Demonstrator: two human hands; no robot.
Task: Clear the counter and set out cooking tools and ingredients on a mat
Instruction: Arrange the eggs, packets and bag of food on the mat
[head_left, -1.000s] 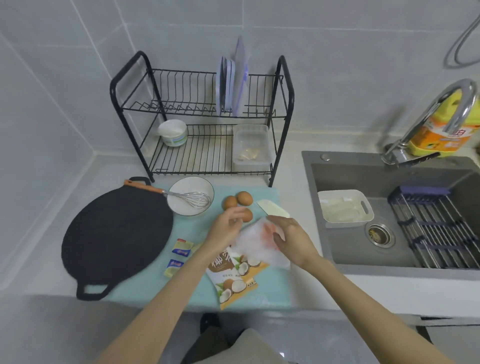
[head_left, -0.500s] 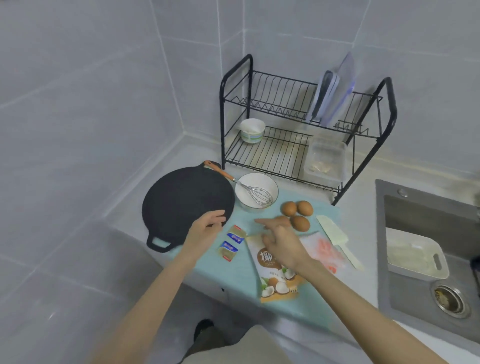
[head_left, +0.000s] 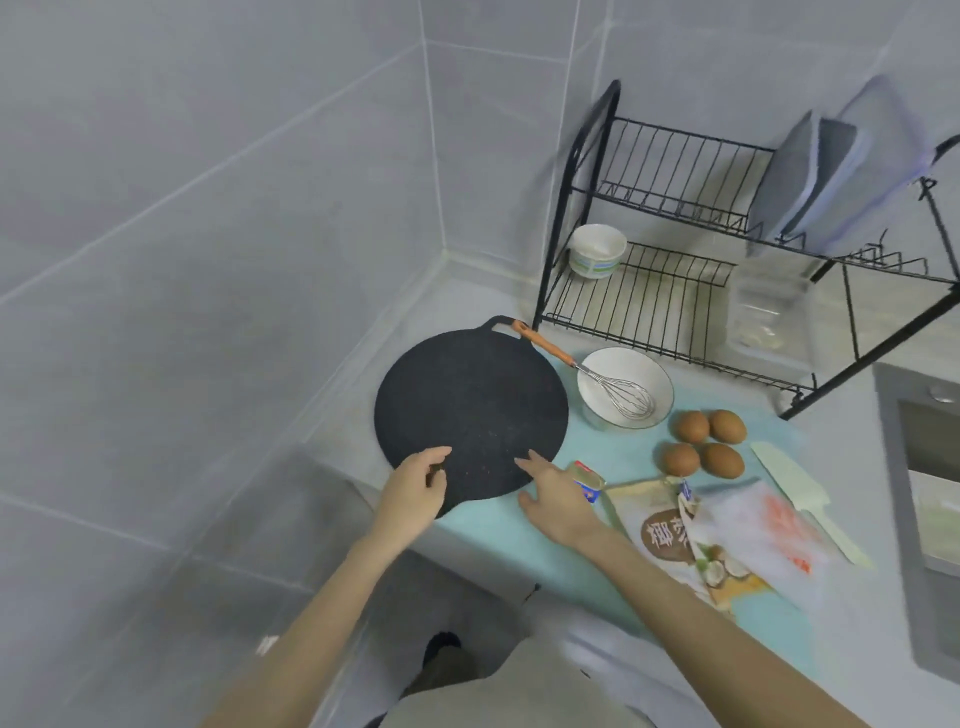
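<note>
Left hand (head_left: 415, 488), at lower centre, grips the near rim of the pan (head_left: 470, 415), thumb on top. Right hand (head_left: 561, 499) lies just right of it, fingers spread and relaxed, holding nothing, its fingertips (head_left: 525, 461) reaching over the pan's edge. Both forearms rise from the bottom of the frame. The pan lies partly on the mat (head_left: 623, 467), left of centre. Right of the pan, a bowl (head_left: 602, 371) holds a whisk (head_left: 621, 397). On the rack (head_left: 670, 306) at upper right, a cup (head_left: 597, 257) stands on the lower shelf beside a clear box (head_left: 763, 312) whose contents are too blurred to tell.
</note>
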